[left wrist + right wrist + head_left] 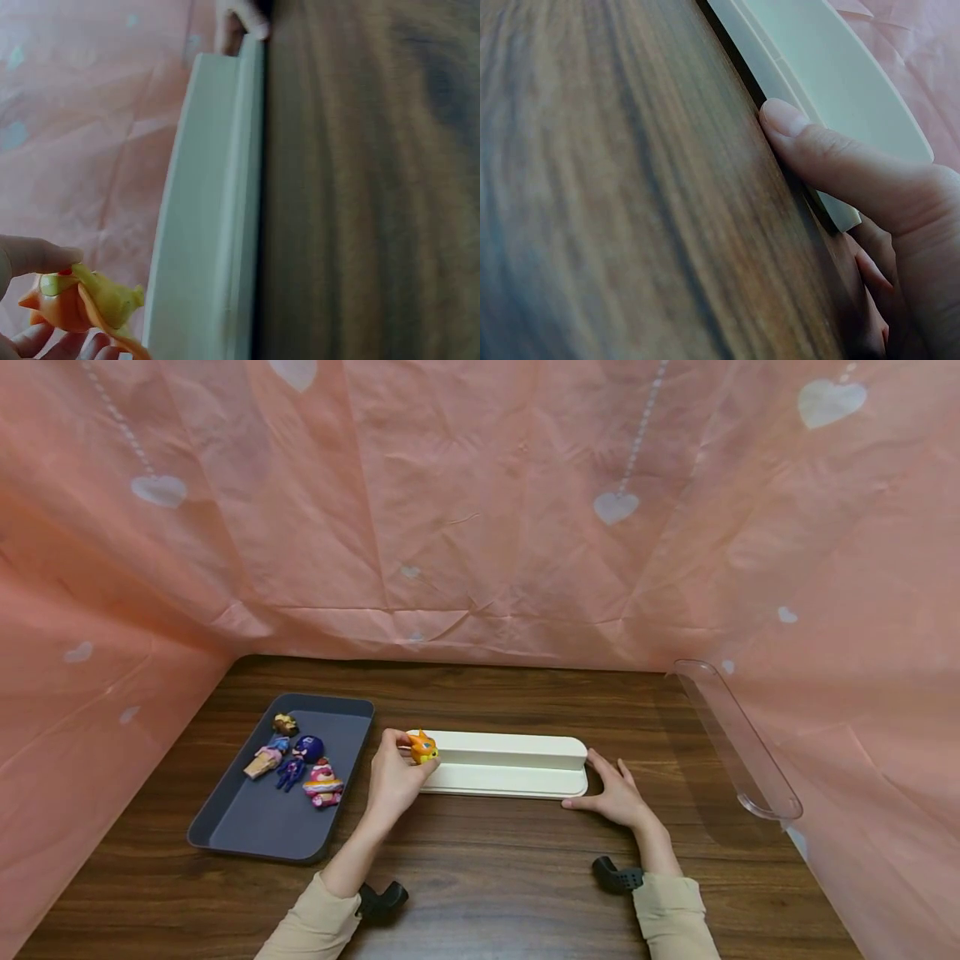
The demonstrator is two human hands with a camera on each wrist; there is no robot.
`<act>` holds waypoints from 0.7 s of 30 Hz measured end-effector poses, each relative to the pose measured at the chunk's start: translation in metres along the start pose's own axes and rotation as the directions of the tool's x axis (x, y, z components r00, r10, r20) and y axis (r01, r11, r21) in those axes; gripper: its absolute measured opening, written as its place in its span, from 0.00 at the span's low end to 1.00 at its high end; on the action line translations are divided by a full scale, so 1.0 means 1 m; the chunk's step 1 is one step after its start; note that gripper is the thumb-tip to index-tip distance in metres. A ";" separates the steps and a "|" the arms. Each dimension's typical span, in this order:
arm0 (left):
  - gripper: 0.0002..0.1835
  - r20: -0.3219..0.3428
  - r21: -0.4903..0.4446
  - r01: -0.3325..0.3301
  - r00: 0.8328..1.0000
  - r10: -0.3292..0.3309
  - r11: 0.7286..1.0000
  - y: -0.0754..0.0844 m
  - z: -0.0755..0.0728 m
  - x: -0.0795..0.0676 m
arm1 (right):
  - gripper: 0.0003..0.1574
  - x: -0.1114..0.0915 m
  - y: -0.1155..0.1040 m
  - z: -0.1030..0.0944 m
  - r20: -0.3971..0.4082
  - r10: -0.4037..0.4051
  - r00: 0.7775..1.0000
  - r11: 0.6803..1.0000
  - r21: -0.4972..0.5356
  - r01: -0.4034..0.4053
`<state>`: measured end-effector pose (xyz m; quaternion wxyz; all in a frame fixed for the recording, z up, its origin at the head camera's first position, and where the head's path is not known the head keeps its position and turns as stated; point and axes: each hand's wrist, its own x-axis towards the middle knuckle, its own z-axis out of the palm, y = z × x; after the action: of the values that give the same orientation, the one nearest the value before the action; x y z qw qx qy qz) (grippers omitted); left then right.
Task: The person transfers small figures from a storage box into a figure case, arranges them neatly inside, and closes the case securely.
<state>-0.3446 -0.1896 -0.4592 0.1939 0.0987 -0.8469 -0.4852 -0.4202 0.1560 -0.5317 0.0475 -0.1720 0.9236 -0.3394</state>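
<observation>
My left hand (393,774) pinches a small orange and yellow toy figure (423,748) between thumb and fingers, over the left end of a white two-step stand (510,779). In the left wrist view the figure (112,296) lies tilted in the fingers, with a pointed orange part and a yellow body. At the stand's right end, my right hand (617,795) grips it, thumb along the front edge and fingers around the end. The right wrist view shows the thumb against the stand's lower edge (780,67); the other fingers are partly hidden.
Left of the stand, a dark grey tray (262,827) holds several toy figures: an ice-cream cone one (266,758), a blue one (300,760), a pink one (323,785) and a brown-yellow one (285,723). A clear plastic cover (727,735) stands at right. Pink cloth (480,527) surrounds the wooden table (495,877).
</observation>
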 end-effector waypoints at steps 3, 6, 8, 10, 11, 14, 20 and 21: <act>0.26 -0.019 -0.024 -0.024 1.000 0.023 0.999 -0.005 0.007 -0.002 | 0.66 0.000 0.000 0.000 0.004 0.005 1.000 1.000 0.008 -0.005; 0.26 -0.022 -0.032 -0.027 0.999 0.026 0.999 -0.008 0.013 -0.004 | 0.66 0.000 0.000 0.000 0.008 0.011 1.000 1.000 0.017 -0.011; 0.26 -0.017 -0.036 -0.026 1.000 0.026 0.999 -0.010 0.015 -0.005 | 0.66 0.000 0.000 -0.001 0.009 0.010 1.000 1.000 0.018 -0.011; 0.26 -0.013 -0.042 -0.024 1.000 0.024 0.999 -0.012 0.018 -0.005 | 0.66 0.000 -0.001 -0.001 0.006 0.007 1.000 1.000 0.020 -0.007; 0.26 -0.010 -0.046 -0.025 1.000 0.024 0.999 -0.013 0.019 -0.005 | 0.66 0.000 -0.001 -0.001 0.004 0.005 1.000 1.000 0.021 -0.005; 0.26 -0.011 -0.054 -0.028 1.000 0.028 0.998 -0.016 0.023 -0.005 | 0.66 0.000 0.000 -0.001 0.002 0.007 1.000 1.000 0.016 -0.007; 0.25 -0.028 -0.063 -0.046 0.999 0.044 0.997 -0.020 0.028 -0.005 | 0.66 0.000 0.001 0.001 0.000 0.009 1.000 1.000 -0.002 -0.009; 0.25 -0.030 -0.064 -0.049 0.998 0.047 0.997 -0.021 0.028 -0.005 | 0.66 0.000 0.001 0.001 -0.001 0.007 1.000 1.000 -0.004 -0.007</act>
<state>-0.3522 -0.1761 -0.4912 0.2205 0.0788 -0.8302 -0.5059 -0.4202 0.1560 -0.5329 0.0480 -0.1688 0.9248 -0.3377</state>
